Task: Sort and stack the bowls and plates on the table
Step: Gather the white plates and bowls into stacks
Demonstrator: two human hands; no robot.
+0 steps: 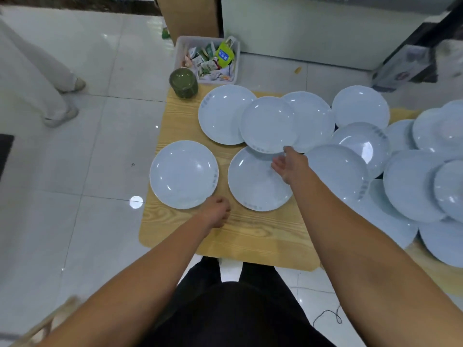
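Several pale blue plates lie spread over the wooden table (pixel 250 236), many overlapping toward the right. My right hand (pixel 290 166) pinches the near rim of one plate (pixel 268 123), which is lifted and tilted over its neighbours. Beneath that hand lies another plate (pixel 253 184) flat on the table. A single plate (pixel 184 174) sits at the left, and my left hand (pixel 216 211) rests with curled fingers at its near right rim; whether it grips the rim I cannot tell. A stack of dark green bowls (pixel 183 82) stands at the far left corner.
A white bin (pixel 180 46) of food packets sits behind the table. Someone's legs and shoes (pixel 62 106) stand on the tiled floor at the left. A heap of overlapping plates (pixel 426 176) covers the table's right side. Bare wood lies along the near edge.
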